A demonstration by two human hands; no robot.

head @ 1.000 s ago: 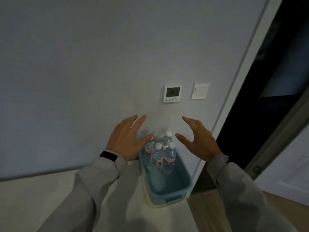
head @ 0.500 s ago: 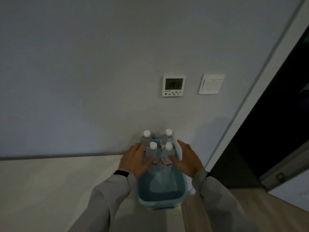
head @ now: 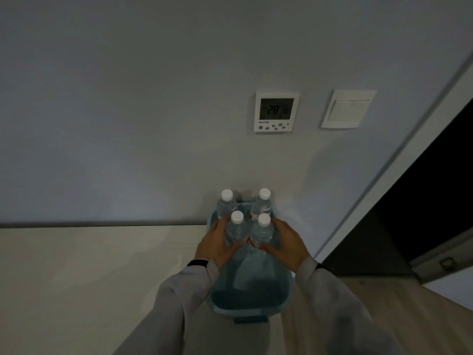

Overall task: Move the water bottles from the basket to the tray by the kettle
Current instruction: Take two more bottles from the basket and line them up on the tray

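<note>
Several clear water bottles with white caps stand upright in a cluster at the far end of a blue plastic basket on a pale counter. My left hand wraps the left side of the cluster. On the right side, my right hand presses against the bottles, so the group is squeezed between both hands. The lower parts of the bottles are hidden by my fingers. Neither a tray nor a kettle is in view.
The basket sits at the right end of the pale counter, against a grey wall. A thermostat and a light switch hang on the wall above. A dark doorway opens to the right, with wooden floor below.
My hands came down from open in the air above the basket and closed around the bottle cluster. The view moved closer to the basket and counter.
</note>
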